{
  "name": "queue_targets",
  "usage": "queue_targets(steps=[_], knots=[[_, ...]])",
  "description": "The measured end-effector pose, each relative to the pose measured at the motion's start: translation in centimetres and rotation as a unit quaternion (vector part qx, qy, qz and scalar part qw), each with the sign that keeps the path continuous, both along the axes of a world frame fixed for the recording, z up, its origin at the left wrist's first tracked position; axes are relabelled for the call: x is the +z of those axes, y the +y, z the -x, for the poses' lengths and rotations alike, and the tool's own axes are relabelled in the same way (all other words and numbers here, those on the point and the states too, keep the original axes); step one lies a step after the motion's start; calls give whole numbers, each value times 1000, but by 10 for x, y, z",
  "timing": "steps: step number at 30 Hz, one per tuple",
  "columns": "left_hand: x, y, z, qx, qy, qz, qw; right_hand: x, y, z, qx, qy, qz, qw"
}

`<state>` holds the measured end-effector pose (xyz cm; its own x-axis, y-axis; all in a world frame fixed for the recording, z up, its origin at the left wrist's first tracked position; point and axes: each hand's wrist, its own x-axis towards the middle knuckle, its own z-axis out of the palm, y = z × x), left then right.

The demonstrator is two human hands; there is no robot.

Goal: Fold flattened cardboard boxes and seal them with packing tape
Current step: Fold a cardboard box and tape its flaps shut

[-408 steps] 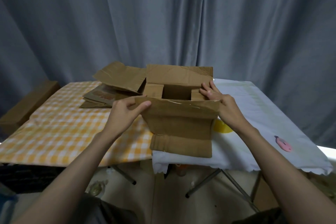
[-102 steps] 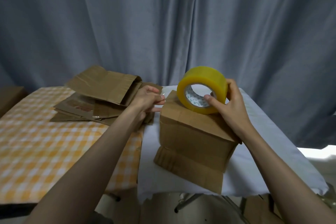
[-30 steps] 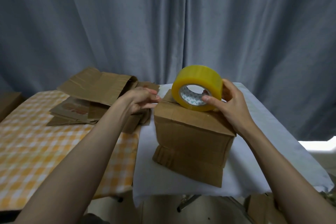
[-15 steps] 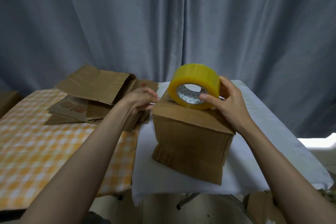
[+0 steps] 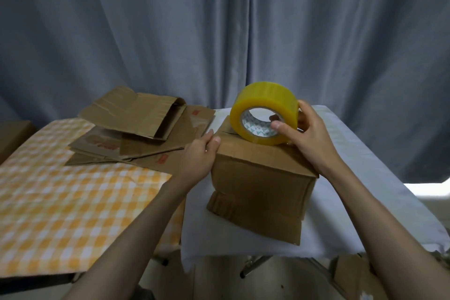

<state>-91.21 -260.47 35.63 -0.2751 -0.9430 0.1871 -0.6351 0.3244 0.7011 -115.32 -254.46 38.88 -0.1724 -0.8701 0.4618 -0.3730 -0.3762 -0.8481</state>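
Risk: right hand [image 5: 308, 137] pinching the yellow packing-tape roll [image 5: 264, 113] and left hand [image 5: 201, 153] fingers pressed together on the brown cardboard box [image 5: 260, 178] edge—flaps gape if the strip skews.

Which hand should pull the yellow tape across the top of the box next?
Probably the right hand. It already grips the tape roll, standing on edge on the box top. The left hand is at the box's left top edge, well placed to steady it.

Yellow tape roll [image 5: 265, 114] — brown box [image 5: 260, 185]
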Motion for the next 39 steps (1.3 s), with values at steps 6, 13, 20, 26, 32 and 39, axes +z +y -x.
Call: queue_targets(steps=[6, 13, 20, 26, 32, 39], knots=[[3, -6, 2, -97, -76, 129, 984, 0, 0, 5, 21, 19, -30, 999], [3, -14, -3, -157, -167, 196, 953, 3, 0, 4, 31, 8, -52, 998], [1, -6, 0, -145, -195, 195, 950, 3, -7, 2, 29, 31, -66, 997], [-2, -6, 2, -119, -192, 197, 954, 3, -7, 2, -35, -3, -5, 999], [-5, -10, -2, -111, -212, 189, 953, 17, 14, 32, -179, -115, 98, 972], [-1, -4, 10, -120, -274, 201, 933, 16, 31, 48, -109, -89, 71, 987]])
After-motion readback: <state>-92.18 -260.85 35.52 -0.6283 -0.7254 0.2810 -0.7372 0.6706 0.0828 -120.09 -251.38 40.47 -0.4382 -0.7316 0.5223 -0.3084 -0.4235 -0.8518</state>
